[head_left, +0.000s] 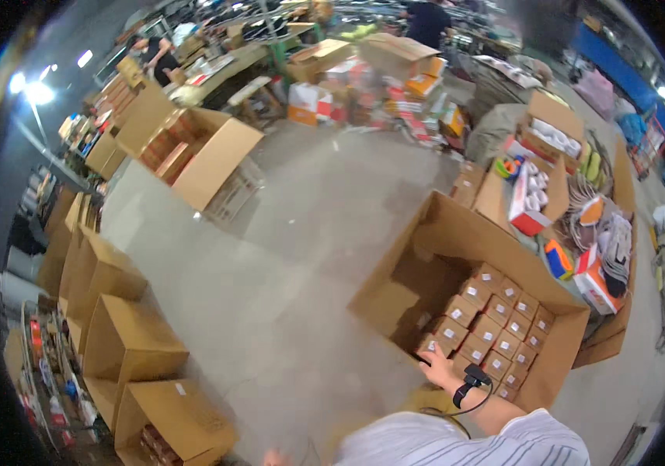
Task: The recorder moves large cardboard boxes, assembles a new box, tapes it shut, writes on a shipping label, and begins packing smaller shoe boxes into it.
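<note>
Grey floor (270, 256) below, right hand (440, 368) on small box (428, 340).

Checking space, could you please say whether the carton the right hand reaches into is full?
Partly full: small boxes occupy one side of the carton; the other looks bare.

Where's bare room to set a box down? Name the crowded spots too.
Free: the middle floor, between the left row of cartons and the big carton; inside that carton, the shadowed part left of the small boxes looks bare. Crowded: the packed side, at the right hand; the far heap of packages.
</note>
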A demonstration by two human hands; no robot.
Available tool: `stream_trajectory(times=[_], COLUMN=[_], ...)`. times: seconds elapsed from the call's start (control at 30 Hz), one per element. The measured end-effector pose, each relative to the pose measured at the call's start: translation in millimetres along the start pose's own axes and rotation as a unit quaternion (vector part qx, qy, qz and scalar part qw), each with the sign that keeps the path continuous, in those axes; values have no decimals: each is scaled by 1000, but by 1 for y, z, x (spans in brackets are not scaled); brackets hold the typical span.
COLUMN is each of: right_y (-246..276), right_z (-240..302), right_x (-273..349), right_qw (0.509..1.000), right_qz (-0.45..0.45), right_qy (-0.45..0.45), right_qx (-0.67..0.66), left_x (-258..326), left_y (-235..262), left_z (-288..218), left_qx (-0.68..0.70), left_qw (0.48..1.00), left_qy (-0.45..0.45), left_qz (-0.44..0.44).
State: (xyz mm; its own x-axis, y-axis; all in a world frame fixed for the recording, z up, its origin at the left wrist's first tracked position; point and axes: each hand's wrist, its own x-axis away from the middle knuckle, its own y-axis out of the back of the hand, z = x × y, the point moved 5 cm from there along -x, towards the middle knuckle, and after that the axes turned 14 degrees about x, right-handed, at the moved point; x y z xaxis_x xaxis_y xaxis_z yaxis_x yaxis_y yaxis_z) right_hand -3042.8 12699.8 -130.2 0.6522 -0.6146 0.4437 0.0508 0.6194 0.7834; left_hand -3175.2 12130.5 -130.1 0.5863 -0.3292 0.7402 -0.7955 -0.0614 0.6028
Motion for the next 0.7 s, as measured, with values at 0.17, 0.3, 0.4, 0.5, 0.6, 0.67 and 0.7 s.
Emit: stream_trajectory(times=[0.17, 0.3, 0.4, 0.5, 0.6, 0.67, 0.7], right_y=[12, 38, 38, 28, 16, 23, 26], right_z=[98, 171, 190, 201, 242, 323, 362], right_x=[-47, -104, -160, -227, -304, -351, -383], right_qw=[999, 996, 993, 994, 998, 998, 993], right_qz=[-16, -68, -102, -65, -37, -27, -51], right_qy=[-22, -18, 2, -16, -43, 52, 106], right_qx=[-28, 58, 65, 86, 40, 18, 26], left_x=[-101, -147, -175, -217, -246, -253, -262], left_y=[207, 323, 387, 439, 485, 502, 508], left_z=[-109, -214, -271, -281, -250, -209, -191], left_qx=[198, 256, 220, 205, 171, 111, 116], left_qw=[944, 895, 857, 873, 936, 981, 981], left_qy=[-40, -207, -341, -334, -203, -77, -58], left_qz=[-262, -302, -317, -290, -231, -142, -143])
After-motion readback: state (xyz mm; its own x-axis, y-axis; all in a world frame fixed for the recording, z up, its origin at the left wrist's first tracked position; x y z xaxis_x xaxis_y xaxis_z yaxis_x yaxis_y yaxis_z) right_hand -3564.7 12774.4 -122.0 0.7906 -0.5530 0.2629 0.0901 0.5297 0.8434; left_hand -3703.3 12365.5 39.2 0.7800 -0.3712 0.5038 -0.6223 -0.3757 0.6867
